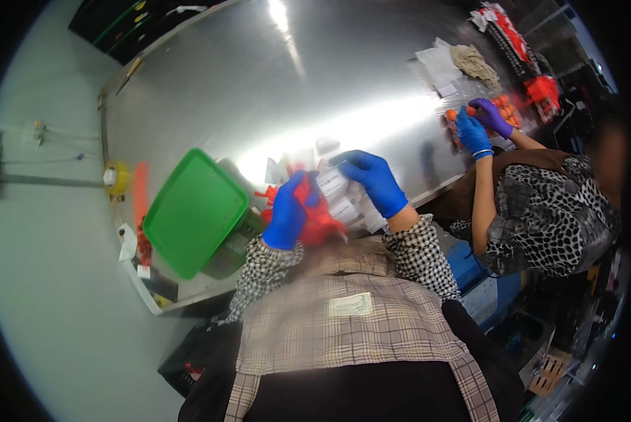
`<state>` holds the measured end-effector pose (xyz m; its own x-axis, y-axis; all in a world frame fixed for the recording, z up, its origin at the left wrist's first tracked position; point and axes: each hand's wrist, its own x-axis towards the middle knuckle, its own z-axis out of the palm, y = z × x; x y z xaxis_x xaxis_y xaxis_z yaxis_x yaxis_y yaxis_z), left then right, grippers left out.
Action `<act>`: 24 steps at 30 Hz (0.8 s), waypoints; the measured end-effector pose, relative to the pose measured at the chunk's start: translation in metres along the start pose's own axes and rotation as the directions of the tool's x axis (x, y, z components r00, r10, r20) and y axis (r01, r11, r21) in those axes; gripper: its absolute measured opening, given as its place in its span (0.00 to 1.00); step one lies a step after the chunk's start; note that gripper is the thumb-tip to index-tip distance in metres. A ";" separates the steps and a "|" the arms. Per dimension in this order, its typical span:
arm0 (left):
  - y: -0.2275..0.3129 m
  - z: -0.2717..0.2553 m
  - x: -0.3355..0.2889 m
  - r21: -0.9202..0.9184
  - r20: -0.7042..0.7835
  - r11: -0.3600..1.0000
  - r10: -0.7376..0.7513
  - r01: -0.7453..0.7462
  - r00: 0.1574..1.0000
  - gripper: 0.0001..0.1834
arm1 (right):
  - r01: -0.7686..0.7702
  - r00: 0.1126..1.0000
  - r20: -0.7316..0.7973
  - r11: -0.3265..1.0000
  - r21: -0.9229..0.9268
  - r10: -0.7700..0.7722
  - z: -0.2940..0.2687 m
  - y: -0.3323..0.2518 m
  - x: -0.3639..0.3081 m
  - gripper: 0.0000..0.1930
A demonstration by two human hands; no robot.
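My left hand (286,214), in a blue glove, is closed on a limp red bundle (321,221) at the table's near edge. The bundle looks like netting or thin plastic, but blur hides which. My right hand (377,183), also blue-gloved, is held just to the right, thumb and fingers curled together toward the left. Whatever may be between those fingertips is too small to make out. Under and between the hands lie white printed labels (332,184), partly covered by the red bundle.
Left of my hands a green lid (196,211) covers a clear container (225,259). A yellow tape roll (116,178) and a knife (128,76) lie along the left edge. At right, a co-worker's gloved hands (474,132) handle orange-red round produce (505,111) near a crumpled cloth (474,65).
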<state>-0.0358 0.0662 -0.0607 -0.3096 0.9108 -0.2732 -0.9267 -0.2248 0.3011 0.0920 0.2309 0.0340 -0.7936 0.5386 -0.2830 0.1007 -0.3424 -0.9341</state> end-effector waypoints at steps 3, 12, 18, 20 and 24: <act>0.000 0.041 -0.013 0.034 -0.156 0.998 0.061 -0.056 0.986 0.17 | -0.025 1.000 0.011 1.000 0.002 0.025 -0.001 0.009 0.005 0.11; -0.002 0.038 -0.010 0.414 -0.210 0.900 0.242 -0.138 0.947 0.12 | 0.012 0.997 -0.075 0.996 -0.087 -0.019 -0.001 0.002 0.012 0.07; -0.007 0.048 -0.016 0.850 -0.044 0.497 0.401 -0.177 0.915 0.14 | 0.040 0.998 -0.033 0.994 -0.104 -0.044 0.000 0.008 0.008 0.12; -0.007 0.032 -0.012 0.920 0.043 0.354 0.344 -0.171 0.938 0.14 | 0.024 0.999 -0.022 0.993 -0.114 -0.027 0.007 0.007 0.011 0.12; -0.020 -0.004 -0.002 0.986 0.124 0.060 0.377 -0.157 0.918 0.15 | 0.057 0.998 0.006 0.962 -0.267 -0.057 0.013 0.010 0.014 0.11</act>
<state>-0.0174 0.0677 -0.0700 -0.6075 0.7940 -0.0243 0.2029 0.1846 0.9616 0.0747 0.2253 0.0238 -0.8014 0.5531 -0.2277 0.2119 -0.0935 -0.9728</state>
